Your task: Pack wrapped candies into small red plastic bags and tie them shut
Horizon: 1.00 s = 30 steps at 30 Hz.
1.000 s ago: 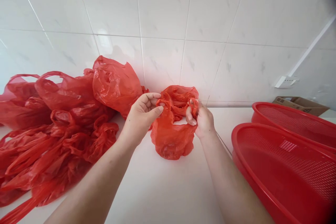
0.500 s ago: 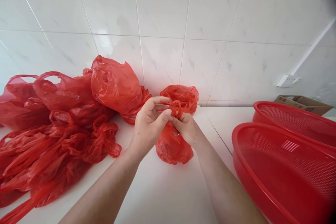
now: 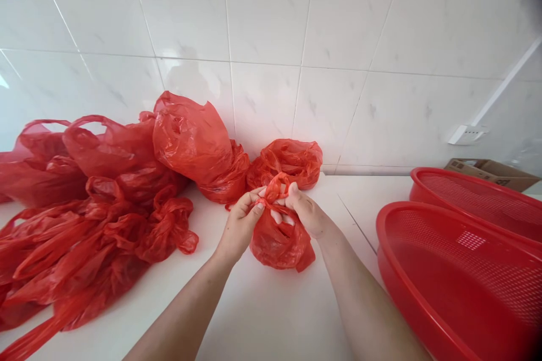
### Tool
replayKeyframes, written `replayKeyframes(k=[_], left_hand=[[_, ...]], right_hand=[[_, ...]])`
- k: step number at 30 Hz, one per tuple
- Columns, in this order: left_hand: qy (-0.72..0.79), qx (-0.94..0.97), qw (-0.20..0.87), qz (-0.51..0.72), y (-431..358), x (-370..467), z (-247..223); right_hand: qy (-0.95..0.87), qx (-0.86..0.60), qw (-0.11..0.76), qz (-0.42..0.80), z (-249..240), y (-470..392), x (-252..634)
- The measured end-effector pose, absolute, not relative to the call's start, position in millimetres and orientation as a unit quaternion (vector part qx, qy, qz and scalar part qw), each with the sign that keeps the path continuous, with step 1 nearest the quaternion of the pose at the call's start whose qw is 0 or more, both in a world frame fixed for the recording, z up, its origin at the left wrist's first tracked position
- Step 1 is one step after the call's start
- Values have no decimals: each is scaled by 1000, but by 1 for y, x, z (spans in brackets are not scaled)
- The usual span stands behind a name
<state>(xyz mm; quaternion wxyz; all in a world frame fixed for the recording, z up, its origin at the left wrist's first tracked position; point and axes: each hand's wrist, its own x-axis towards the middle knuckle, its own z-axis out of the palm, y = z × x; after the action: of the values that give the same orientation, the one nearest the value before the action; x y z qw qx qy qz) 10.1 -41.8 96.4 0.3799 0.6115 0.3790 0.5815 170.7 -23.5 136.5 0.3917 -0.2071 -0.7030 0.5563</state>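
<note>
A small red plastic bag rests on the white table, its top gathered and twisted between my hands. My left hand pinches one strand of the bag's top between thumb and fingers. On the other side my right hand grips the looped part, with some fingertips passing behind the red plastic. Right behind this bag, against the wall, lies another crumpled red bag. What the small bag contains cannot be made out.
Many red plastic bags are heaped at the left, and a fuller one leans near the tiled wall. Two red perforated baskets stand at the right, with a cardboard box behind them. A socket is on the wall.
My left hand has lowered and closed its fingers on a strand of the bag. My right hand has shifted slightly right, and a loop now stands up between the hands.
</note>
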Motion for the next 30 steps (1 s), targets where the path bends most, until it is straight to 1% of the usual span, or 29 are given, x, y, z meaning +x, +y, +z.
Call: replayKeyframes(k=[1, 3, 6, 9, 14, 21, 25, 27, 30], left_hand=[[366, 605, 415, 573, -41, 11, 94], [365, 594, 442, 564, -40, 11, 90], [395, 575, 420, 580, -37, 11, 87], [419, 547, 400, 605, -36, 12, 88], [424, 527, 388, 625, -40, 14, 94], [443, 570, 358, 592, -50, 18, 97], [462, 607, 330, 556, -54, 19, 94], [476, 624, 302, 542, -55, 18, 91], [489, 646, 256, 527, -54, 14, 86]], right_hand=[[-706, -210, 390, 553, 136, -22, 172], [-719, -227, 375, 540, 135, -20, 174], [-763, -266, 333, 486, 135, -19, 178], [-779, -307, 318, 444, 134, -18, 181], [-767, -385, 326, 397, 126, -11, 181], [-748, -485, 348, 291, 116, -1, 174], [-723, -471, 391, 320, 115, 1, 170], [-706, -452, 405, 366, 116, 0, 169], [-694, -398, 404, 444, 120, -2, 173]])
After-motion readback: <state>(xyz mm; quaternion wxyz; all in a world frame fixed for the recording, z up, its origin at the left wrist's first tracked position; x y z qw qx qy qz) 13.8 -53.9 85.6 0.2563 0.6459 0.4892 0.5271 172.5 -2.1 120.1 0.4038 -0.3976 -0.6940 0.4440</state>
